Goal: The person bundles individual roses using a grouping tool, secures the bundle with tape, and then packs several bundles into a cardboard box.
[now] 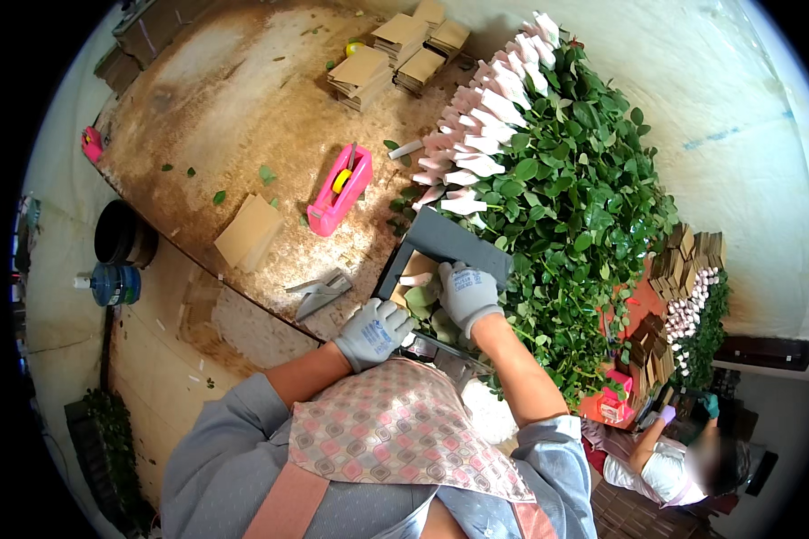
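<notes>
My left hand [373, 335], in a grey glove, has its fingers bent over the near left edge of a black tray [463, 241]. What its fingertips hold, if anything, is hidden. Inside the tray, a pale pink rose [414, 280] lies on a brown cardboard sheet [416, 266], its green leaves [424, 304] spread between my hands. My right hand [469, 294], also gloved, is closed over the rose's leafy part, fingers curled toward the tray's raised dark back. The stem under it cannot be seen.
A pink tape dispenser [340, 190], a cardboard sheet [249, 234] and a metal piece [319, 294] lie left of the tray. Cardboard stacks [361, 75] stand farther back. A large heap of pink roses [487, 117] fills the right. Another person [665, 467] works at lower right.
</notes>
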The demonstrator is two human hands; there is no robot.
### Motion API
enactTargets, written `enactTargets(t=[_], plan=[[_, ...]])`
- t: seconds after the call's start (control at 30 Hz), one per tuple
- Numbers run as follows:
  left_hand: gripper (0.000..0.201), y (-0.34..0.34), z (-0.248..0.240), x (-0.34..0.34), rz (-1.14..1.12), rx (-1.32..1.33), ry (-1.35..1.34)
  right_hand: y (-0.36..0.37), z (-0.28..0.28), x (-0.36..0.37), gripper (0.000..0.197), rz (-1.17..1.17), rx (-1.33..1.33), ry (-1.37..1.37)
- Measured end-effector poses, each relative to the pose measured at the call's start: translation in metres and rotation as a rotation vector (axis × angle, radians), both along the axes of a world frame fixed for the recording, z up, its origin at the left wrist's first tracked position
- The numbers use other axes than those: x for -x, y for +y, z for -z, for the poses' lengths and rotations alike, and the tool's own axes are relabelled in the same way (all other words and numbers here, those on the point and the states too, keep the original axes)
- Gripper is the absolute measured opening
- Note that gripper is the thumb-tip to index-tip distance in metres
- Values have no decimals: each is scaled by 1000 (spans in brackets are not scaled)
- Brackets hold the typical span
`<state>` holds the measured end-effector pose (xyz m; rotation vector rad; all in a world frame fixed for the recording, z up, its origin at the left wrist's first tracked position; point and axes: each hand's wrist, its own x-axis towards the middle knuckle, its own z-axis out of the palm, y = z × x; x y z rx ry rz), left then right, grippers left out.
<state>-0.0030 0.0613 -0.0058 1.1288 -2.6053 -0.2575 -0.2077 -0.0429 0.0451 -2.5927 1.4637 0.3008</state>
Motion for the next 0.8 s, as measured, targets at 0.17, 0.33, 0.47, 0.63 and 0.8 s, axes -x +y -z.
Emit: enactTargets(t=[0.17, 0.33, 0.47, 0.63, 0.8], plan=[[37, 6, 5, -1, -29, -33, 6, 16, 13, -3, 28, -113, -243, -118], [37, 7, 4, 0, -29, -20, -11, 39, 44, 5, 36, -76, -114, -337], [34, -3, -6, -6, 23, -97, 51, 46, 46, 8, 35, -5, -107, -273], [29, -61, -28, -27, -99, -160, -6, 43, 37, 1, 32, 23, -170, -136], [16, -94, -20, -24, 150, -122, -309, 41, 37, 12, 41, 25, -221, -314]])
